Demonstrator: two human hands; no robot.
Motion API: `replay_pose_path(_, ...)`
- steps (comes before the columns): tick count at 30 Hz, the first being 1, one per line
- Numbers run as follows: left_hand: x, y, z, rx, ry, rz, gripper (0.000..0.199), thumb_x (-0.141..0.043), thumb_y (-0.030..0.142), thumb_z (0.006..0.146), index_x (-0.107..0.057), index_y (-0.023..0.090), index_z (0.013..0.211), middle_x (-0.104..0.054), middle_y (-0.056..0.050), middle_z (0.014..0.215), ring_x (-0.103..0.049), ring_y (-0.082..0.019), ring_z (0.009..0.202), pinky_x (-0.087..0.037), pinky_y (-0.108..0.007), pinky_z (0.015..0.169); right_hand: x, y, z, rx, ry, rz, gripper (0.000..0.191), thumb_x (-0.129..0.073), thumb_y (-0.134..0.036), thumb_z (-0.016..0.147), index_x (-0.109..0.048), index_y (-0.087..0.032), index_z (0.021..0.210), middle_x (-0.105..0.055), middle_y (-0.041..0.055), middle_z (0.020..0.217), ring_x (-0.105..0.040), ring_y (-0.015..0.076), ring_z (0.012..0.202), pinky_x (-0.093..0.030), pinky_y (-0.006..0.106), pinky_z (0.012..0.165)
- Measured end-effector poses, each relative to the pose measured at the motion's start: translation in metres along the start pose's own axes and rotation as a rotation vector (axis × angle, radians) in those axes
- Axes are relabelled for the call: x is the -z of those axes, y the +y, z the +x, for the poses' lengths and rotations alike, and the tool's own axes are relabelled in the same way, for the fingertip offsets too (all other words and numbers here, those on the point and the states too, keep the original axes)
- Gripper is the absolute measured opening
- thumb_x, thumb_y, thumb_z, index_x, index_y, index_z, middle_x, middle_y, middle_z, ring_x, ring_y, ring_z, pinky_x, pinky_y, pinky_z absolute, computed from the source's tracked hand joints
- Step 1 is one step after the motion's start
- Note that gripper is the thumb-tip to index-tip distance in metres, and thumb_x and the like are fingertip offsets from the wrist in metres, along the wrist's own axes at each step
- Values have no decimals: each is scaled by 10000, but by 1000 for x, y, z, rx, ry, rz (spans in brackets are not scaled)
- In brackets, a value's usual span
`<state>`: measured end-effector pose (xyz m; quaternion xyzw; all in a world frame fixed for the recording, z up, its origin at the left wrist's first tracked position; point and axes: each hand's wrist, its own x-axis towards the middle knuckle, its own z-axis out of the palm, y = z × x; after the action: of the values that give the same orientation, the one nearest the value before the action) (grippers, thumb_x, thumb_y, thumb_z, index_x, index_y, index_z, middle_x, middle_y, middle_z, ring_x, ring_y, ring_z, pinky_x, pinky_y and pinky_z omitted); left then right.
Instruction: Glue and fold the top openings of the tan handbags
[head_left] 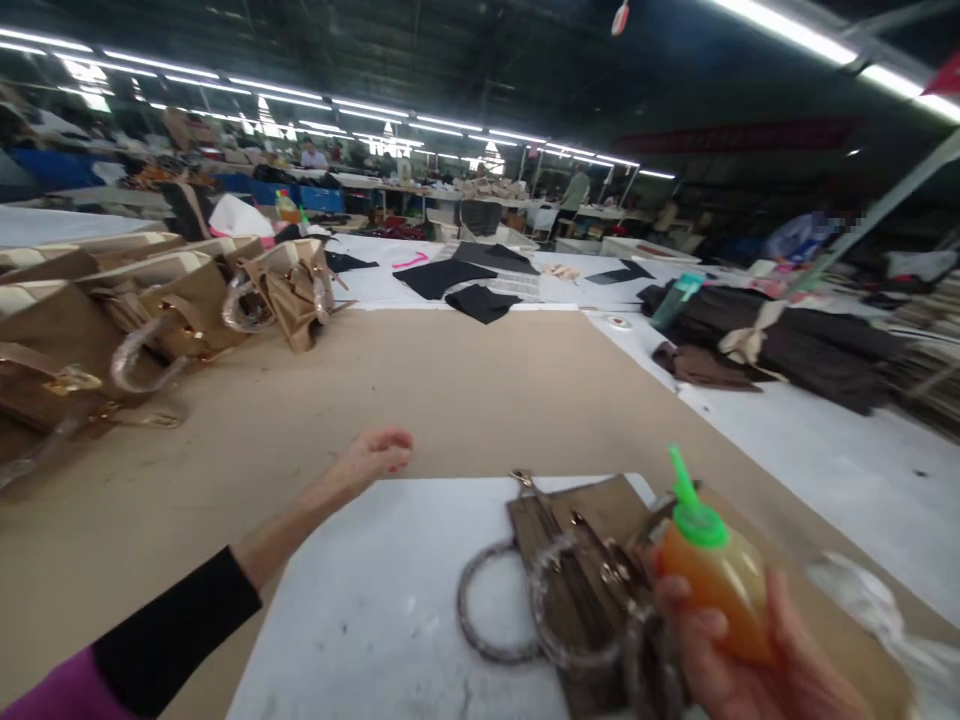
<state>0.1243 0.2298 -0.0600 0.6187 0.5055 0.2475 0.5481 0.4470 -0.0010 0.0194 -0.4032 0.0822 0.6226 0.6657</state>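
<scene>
My right hand is wrapped around a squeeze bottle with amber liquid inside and a green nozzle cap pointing up. Just left of the bottle, a brown handbag lies on a white board. Its round handles are covered in clear plastic wrap, and metal fittings show on its straps. My left hand hovers near the board's far left corner with nothing visible in it, its fingers loosely curved and a little blurred.
Tan handbags with wrapped handles stand in a row at the left. Black fabric pieces lie on the white table at the far side. Dark cloth and a teal bottle are at the right, with crumpled clear plastic nearer.
</scene>
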Motion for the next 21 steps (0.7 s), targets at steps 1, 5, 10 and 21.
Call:
replay_pose_path(1, -19, 3, -16, -12, -99, 10, 291, -555, 327, 659, -608, 141, 877, -631, -24, 785, -585, -160, 733, -457, -267, 694, -2, -2, -13, 10, 70, 68, 784, -945, -157, 443, -594, -197, 1144, -614, 128, 1087, -646, 209, 779, -584, 230, 565)
replay_pose_path(5, -88, 30, -58, -84, -240, 193, 177, -519, 267, 689, -596, 149, 797, -608, -6, 730, -549, -154, 697, -407, -255, 647, -1, -10, -58, 49, 78, 188, 825, -942, -99, 409, -608, -223, 1154, -611, 134, 1074, -642, 211, 745, -576, 236, 536)
replay_pose_path(10, -168, 85, -88, -237, -13, 588, 134, -490, 203, 746, -613, 151, 757, -645, -51, 799, -567, -194, 808, -396, -281, 711, 50, -27, -100, 117, 58, 209, 773, -932, -69, 419, -634, -200, 1120, -616, 158, 1068, -639, 217, 739, -566, 238, 533)
replay_pose_path(21, -320, 160, -110, -121, -91, 917, 424, -596, 190, 740, -531, 90, 1147, -648, -201, 1073, -607, -314, 1025, -463, -373, 812, 139, -67, -145, 135, -25, 308, 580, -914, -126, 516, -669, -190, 1037, -642, 116, 1041, -643, 202, 797, -567, 241, 606)
